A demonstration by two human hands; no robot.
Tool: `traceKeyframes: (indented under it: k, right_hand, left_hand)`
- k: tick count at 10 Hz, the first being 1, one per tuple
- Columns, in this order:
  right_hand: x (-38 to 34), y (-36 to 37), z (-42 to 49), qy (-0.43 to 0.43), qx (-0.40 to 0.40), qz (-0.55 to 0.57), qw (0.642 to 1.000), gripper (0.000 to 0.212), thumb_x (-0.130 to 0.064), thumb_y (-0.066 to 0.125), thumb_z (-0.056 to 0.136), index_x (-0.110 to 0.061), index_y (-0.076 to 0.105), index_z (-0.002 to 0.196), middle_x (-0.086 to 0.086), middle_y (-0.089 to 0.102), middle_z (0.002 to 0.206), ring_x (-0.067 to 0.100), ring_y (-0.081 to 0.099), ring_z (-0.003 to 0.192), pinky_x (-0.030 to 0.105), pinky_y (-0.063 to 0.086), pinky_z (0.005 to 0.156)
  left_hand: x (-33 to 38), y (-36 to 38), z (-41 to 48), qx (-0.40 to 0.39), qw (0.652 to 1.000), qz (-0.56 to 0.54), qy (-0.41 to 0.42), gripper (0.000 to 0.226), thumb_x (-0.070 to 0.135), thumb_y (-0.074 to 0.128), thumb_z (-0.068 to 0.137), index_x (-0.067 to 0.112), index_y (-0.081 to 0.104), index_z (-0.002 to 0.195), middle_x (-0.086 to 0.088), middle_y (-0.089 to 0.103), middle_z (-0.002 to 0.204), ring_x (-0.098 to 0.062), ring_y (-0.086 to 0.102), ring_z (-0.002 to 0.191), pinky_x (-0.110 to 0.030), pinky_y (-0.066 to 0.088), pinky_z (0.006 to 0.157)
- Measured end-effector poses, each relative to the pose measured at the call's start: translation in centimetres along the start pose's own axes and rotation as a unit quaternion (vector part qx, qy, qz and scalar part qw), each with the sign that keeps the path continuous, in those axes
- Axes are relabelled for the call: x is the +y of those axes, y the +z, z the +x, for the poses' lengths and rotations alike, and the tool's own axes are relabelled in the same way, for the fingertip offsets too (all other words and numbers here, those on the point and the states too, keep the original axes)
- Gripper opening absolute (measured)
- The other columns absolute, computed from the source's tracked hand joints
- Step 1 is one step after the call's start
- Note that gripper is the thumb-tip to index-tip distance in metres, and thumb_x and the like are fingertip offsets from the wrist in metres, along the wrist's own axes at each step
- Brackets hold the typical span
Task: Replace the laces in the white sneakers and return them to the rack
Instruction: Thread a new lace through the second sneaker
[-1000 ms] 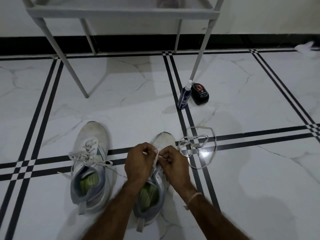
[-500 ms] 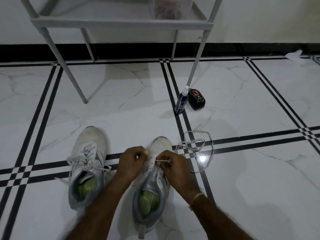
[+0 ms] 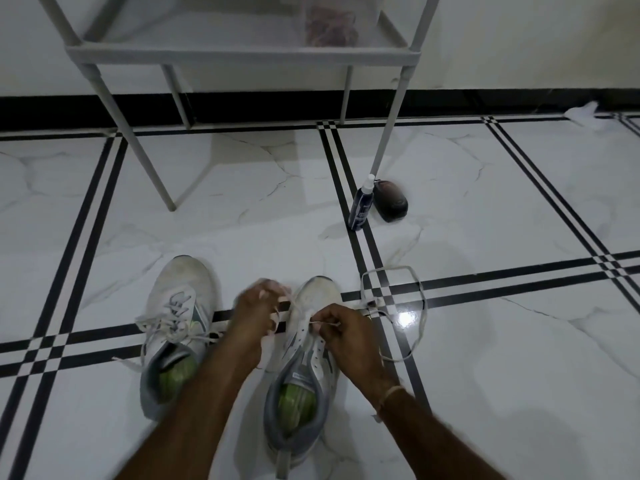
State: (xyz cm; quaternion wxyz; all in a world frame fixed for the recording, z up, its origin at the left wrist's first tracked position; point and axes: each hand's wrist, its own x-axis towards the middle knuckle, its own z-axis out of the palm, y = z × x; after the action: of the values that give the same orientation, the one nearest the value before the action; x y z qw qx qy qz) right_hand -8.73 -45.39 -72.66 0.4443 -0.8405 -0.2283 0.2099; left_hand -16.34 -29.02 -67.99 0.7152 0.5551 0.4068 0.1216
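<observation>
Two white sneakers with grey collars and green insoles stand side by side on the floor. The left sneaker [image 3: 180, 320] is laced, its lace ends lying loose. Over the right sneaker [image 3: 308, 344] both my hands work. My right hand [image 3: 346, 327] pinches a white lace [image 3: 412, 306] at an eyelet near the toe; the rest of that lace loops over the floor to the right. My left hand [image 3: 258, 313] holds the other part of the lace at the shoe's left side, its fingers blurred.
A grey metal rack [image 3: 242, 57] stands at the wall, its lowest shelf holding a blurred reddish thing. A dark blue spray bottle [image 3: 362, 204] and a black polish tin [image 3: 391, 200] sit by the rack's right front leg. White crumpled scrap [image 3: 585, 112] lies far right.
My hands have spread apart over the right sneaker, the left one moving left and forward, the right one drawing the lace sideways. The head has tilted up, showing more of the rack.
</observation>
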Motion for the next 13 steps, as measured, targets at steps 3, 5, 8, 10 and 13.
traceKeyframes:
  k: [3, 5, 8, 10, 13]
  right_hand:
    - [0.2, 0.4, 0.0, -0.001, 0.016, -0.021, 1.0, 0.012, -0.016, 0.072, 0.09, -0.028, 0.075, 0.089, -0.016, 0.073, 0.083, 0.003, 0.068, 0.082, 0.034, 0.059, 0.078]
    - [0.1, 0.2, -0.1, -0.003, 0.019, 0.009, 1.0, 0.011, -0.015, 0.074, 0.089, -0.026, 0.077, 0.087, -0.015, 0.074, 0.082, 0.004, 0.069, 0.079, 0.035, 0.06, 0.076]
    - [-2.4, -5.4, 1.4, -0.073, 0.006, -0.092, 0.993, 0.007, -0.03, 0.079, 0.085, -0.036, 0.077, 0.089, -0.018, 0.073, 0.087, 0.001, 0.064, 0.093, 0.026, 0.054, 0.084]
    - [-5.8, -6.4, 2.5, -0.092, -0.063, 0.049, 0.992, 0.005, -0.017, 0.068, 0.094, -0.018, 0.069, 0.09, 0.0, 0.072, 0.081, 0.012, 0.068, 0.073, 0.034, 0.057, 0.071]
    - [0.1, -4.3, 0.3, -0.146, -0.099, -0.207, 0.962, 0.031, -0.027, 0.08, 0.084, -0.021, 0.07, 0.112, -0.002, 0.058, 0.121, 0.012, 0.05, 0.113, 0.029, 0.047, 0.094]
  left_hand:
    - [-1.1, -0.6, -0.4, -0.016, 0.837, 0.524, 0.155, 0.023, 0.055, 0.063, 0.089, 0.032, 0.064, 0.09, 0.011, 0.064, 0.083, -0.009, 0.061, 0.077, -0.024, 0.035, 0.058]
    - [0.4, -1.9, 0.3, 0.086, 0.985, -0.137, -0.06, 0.03, 0.022, 0.047, 0.103, 0.018, 0.056, 0.074, 0.006, 0.058, 0.069, -0.007, 0.044, 0.055, -0.018, 0.028, 0.041]
    - [-0.6, -2.8, -1.3, 0.211, 0.845, 0.443, 0.215, 0.019, 0.03, 0.062, 0.095, 0.015, 0.062, 0.106, -0.01, 0.064, 0.11, -0.033, 0.057, 0.107, -0.048, 0.049, 0.083]
    - [-0.7, 2.6, -3.0, -0.162, 0.882, 0.388, 0.214, 0.044, 0.054, 0.053, 0.091, 0.03, 0.063, 0.128, 0.007, 0.065, 0.129, -0.014, 0.056, 0.122, -0.04, 0.046, 0.105]
    - [-4.7, 0.9, -2.8, -0.097, 0.918, 0.329, 0.198, 0.024, 0.03, 0.068, 0.089, 0.03, 0.066, 0.113, 0.012, 0.061, 0.113, -0.009, 0.058, 0.109, -0.037, 0.049, 0.101]
